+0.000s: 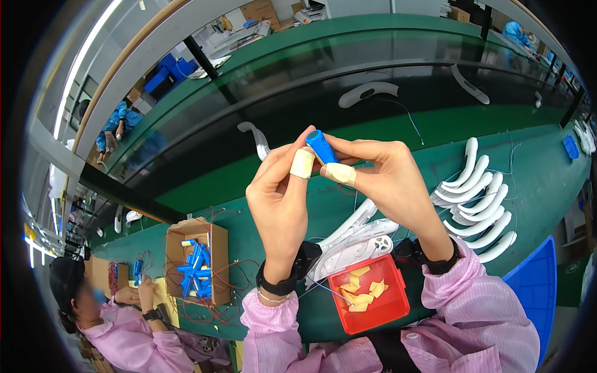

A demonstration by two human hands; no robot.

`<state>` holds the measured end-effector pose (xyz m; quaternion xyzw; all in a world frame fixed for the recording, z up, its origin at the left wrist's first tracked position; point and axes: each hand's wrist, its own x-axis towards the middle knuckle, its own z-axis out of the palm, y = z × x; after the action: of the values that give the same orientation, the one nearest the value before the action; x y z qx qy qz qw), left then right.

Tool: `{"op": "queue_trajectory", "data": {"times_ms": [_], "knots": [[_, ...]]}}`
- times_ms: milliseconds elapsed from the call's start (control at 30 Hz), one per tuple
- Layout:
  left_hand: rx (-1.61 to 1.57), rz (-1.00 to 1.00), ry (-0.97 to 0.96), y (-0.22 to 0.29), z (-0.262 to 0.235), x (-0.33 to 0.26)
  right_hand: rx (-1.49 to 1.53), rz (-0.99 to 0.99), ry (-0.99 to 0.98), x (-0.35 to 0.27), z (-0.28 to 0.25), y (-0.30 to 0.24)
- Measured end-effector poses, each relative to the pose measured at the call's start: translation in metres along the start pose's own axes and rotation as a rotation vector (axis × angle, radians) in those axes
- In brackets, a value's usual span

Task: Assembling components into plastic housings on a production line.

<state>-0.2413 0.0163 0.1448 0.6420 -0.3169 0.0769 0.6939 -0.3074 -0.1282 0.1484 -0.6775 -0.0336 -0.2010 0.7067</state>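
I hold a small blue cylindrical battery cell (321, 146) up in front of me between both hands. My left hand (281, 193) pinches its lower end with a taped thumb and fingers. My right hand (385, 180) grips the cell from the right, its thumb also wrapped in beige tape. Thin wires run down from the cell toward the white plastic housing (354, 239) lying on the green bench below my wrists. Both wrists wear black straps over pink sleeves.
A red tray (398, 306) of yellow pads sits by my wrists. A cardboard box (217, 248) of blue cells with red wires stands at left. Several curved white plastic shells (479, 205) are stacked at right, beside a blue bin (538, 283). A co-worker in pink (134, 339) works at lower left.
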Motion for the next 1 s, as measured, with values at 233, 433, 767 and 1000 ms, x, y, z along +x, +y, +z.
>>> {"op": "queue_trajectory", "data": {"times_ms": [233, 433, 767, 1000], "knots": [[0.060, 0.026, 0.043, 0.004, 0.003, -0.004, -0.044, -0.028, 0.023, -0.004, 0.005, -0.003], [0.057, 0.006, 0.056, 0.004, 0.001, -0.004, -0.003, -0.006, 0.030, -0.005, 0.008, -0.004], [-0.113, -0.019, 0.126, 0.010, 0.000, -0.004, -0.106, -0.169, 0.076, 0.000, 0.012, 0.002], [-0.544, -0.222, -0.009, -0.010, -0.009, -0.002, 0.186, 0.033, -0.127, 0.011, -0.008, 0.018]]}}
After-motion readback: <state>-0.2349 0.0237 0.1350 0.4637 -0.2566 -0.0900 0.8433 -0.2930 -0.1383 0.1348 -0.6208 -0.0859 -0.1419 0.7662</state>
